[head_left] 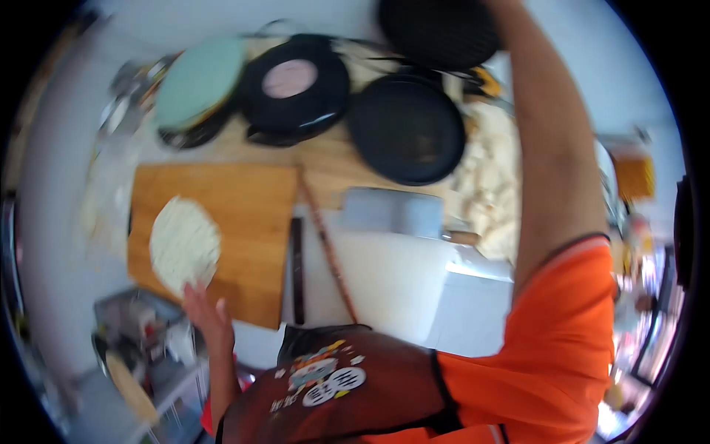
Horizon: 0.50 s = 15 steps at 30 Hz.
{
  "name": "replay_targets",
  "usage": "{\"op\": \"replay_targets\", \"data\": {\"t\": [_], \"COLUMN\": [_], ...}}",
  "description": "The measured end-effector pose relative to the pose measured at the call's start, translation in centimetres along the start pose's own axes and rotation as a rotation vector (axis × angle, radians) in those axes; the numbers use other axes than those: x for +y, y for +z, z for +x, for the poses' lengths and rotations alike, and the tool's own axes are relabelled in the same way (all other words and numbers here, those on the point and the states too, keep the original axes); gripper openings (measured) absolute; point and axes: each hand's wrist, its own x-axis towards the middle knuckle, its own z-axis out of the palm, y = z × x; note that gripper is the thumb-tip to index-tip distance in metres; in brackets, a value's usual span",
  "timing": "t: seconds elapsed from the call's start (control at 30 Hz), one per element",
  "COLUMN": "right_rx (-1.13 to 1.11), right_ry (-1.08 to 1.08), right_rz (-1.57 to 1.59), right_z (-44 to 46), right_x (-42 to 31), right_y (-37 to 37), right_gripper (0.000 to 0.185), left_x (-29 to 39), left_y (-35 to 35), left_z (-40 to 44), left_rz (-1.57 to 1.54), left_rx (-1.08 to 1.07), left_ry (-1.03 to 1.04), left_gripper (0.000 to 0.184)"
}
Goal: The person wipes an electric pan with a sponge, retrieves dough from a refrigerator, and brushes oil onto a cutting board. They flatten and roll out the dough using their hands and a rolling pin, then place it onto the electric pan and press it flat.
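My left hand (208, 314) is at the lower edge of a flat, pale round of dough (185, 240), fingers stretched out, their tips touching or just over it. The dough lies on a wooden board (251, 214). My right arm (556, 155) reaches up to the top edge of the view, where the hand is cut off. Its wrist end is beside the raised dark lid (440, 29) of a round electric griddle (407, 129). That griddle stands open, its black pan showing. Whether the right hand grips the lid cannot be seen.
Two more round griddles, one black with a pink disc (296, 89) and one with a green lid (200, 81), stand at the back. A thin rolling stick (327, 248), a dark bar (297, 270) and a grey metal tray (392, 212) lie right of the board. Pale dough pieces (488, 177) lie further right.
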Motion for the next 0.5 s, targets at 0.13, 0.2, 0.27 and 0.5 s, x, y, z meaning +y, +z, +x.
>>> {"op": "replay_targets", "data": {"t": [0.13, 0.2, 0.27, 0.5], "right_rx": [-0.031, 0.06, 0.213, -0.341], "right_ry": [-0.164, -0.214, -0.291, -0.638], "right_rz": [-0.205, -0.325, -0.145, 0.65], "right_z": [7.5, 8.8, 2.3, -37.1], "right_x": [3.2, 3.4, 1.9, -12.0], "right_y": [9.0, 11.9, 9.6, 0.7], "right_gripper": [0.042, 0.041, 0.041, 0.011], "left_x": [-2.3, -4.8, -7.7, -15.7], "left_y": [-0.8, -0.6, -0.4, 5.1], "left_z": [-0.5, 0.0, 0.8, 8.9], "left_rz": [0.049, 0.003, 0.009, -0.019], "left_rx": [-0.022, -0.026, -0.021, 0.03], "left_ry": [-0.186, -0.345, -0.417, -0.358], "left_gripper": [0.067, 0.064, 0.065, 0.072]}}
